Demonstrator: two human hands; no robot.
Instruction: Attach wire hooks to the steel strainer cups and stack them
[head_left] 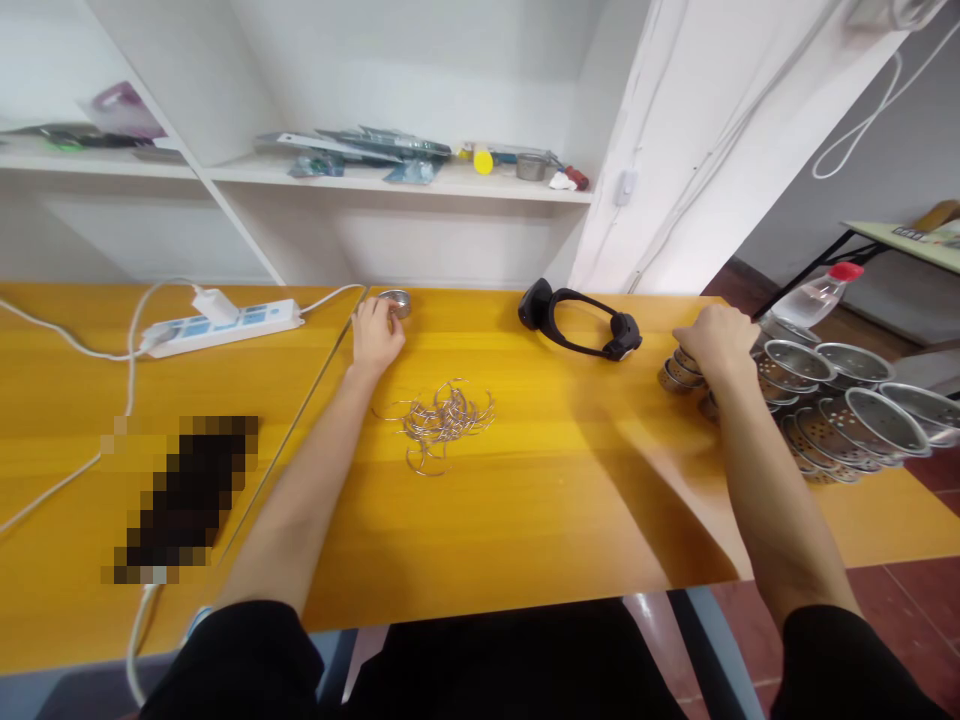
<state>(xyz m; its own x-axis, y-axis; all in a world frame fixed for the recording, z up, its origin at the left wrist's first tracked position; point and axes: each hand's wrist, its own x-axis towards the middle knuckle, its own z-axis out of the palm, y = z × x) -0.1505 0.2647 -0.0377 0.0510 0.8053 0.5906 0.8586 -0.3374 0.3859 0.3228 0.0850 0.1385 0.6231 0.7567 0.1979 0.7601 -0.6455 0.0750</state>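
Observation:
At the back of the table, my left hand has its fingers closed at the near side of a small round metal dish. My right hand reaches to the right among stacked perforated metal cups. Its fingers are curled down at the rim end of one stack, and the fingertips are partly hidden, so the exact grip is hard to see. Between my arms, a loose heap of thin curved metal wires lies on the yellow table.
A black headset-like band lies toward the back. On the left are a white power strip with cables and a blurred-out dark object. A shelf with packets stands behind. A clear bottle with a red cap is beyond the cups.

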